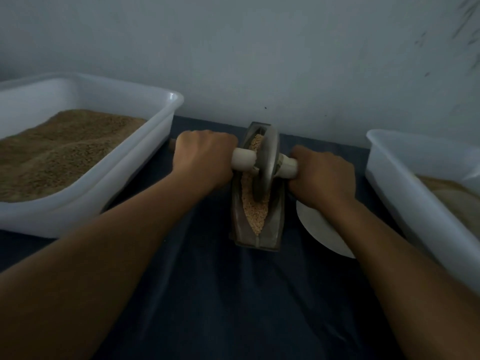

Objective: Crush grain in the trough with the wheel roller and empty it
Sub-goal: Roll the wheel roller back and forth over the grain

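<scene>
A dark metal boat-shaped trough (272, 229) lies on the dark cloth in the middle, pointing away from me toward the wall. Pale crushed grain (255, 214) fills its groove. A grey metal wheel roller (268, 162) stands upright in the groove near the far half, with a pale handle sticking out on each side. My left hand (204, 157) grips the left handle (244, 159). My right hand (323, 175) grips the right handle (288, 166). Both forearms reach forward from the bottom corners.
A large white plastic tub (166, 105) of brown grain stands at the left. Another white tub (389, 167) with paler material stands at the right edge. A white plate (322, 229) lies under my right wrist beside the trough. A grey wall rises just behind.
</scene>
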